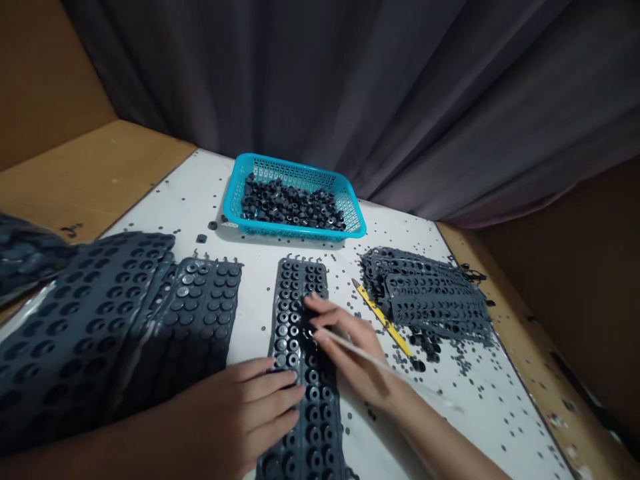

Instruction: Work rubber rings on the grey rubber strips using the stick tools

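Observation:
A long dark rubber sheet [295,380] of moulded round pieces with holes lies lengthwise in front of me. My left hand [255,407] rests flat over its left side, fingers stretched out. In my right hand [357,347], above the sheet's right edge, a thin pale stick [357,351] is pinched between thumb and fingers. The stick's tip points at the round pieces, though its end is hard to make out in the shadow. Left of this sheet lies another dark sheet [205,293] of round pieces, beside a stack of larger sheets [100,293].
A turquoise basket [295,230] holding loose black rubber pieces [290,203] stands at the back. On the right lie a pile of perforated sheets [430,297] and a yellow pen-like tool [383,319]. Small black discs are scattered over the white tabletop [170,207]. A grey curtain [320,80] hangs behind.

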`<state>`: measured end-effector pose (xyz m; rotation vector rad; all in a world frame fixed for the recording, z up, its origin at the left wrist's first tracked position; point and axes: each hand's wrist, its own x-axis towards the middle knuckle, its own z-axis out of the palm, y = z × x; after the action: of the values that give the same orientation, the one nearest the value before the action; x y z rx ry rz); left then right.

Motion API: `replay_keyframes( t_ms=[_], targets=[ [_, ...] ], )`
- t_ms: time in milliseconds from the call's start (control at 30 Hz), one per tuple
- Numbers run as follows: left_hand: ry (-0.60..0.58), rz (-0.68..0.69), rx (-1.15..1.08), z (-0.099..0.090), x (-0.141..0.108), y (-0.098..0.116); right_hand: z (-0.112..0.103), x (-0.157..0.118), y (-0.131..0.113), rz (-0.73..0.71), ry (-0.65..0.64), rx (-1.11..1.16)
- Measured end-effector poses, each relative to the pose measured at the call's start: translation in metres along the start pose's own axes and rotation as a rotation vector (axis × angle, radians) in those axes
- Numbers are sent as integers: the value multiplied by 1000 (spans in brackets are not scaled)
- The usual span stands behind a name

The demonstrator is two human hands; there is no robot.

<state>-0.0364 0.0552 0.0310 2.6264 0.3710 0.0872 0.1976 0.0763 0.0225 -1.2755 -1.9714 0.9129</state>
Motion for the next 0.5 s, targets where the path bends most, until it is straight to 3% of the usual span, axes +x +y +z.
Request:
replay_keyframes(
  t_ms=[100, 233, 367, 500],
  targets=[
    [49, 88, -25, 9, -1, 3, 17, -10, 0, -74, -85, 3],
    [145, 151, -15, 20, -5, 3, 25, -10, 4, -139, -85, -79],
    [162, 218, -40, 23, -7, 4, 27, -7, 9, -231, -66, -167],
    [158, 225, -144, 22, -8, 8, 28, -1, 18, -469, -64, -332]
  ],
)
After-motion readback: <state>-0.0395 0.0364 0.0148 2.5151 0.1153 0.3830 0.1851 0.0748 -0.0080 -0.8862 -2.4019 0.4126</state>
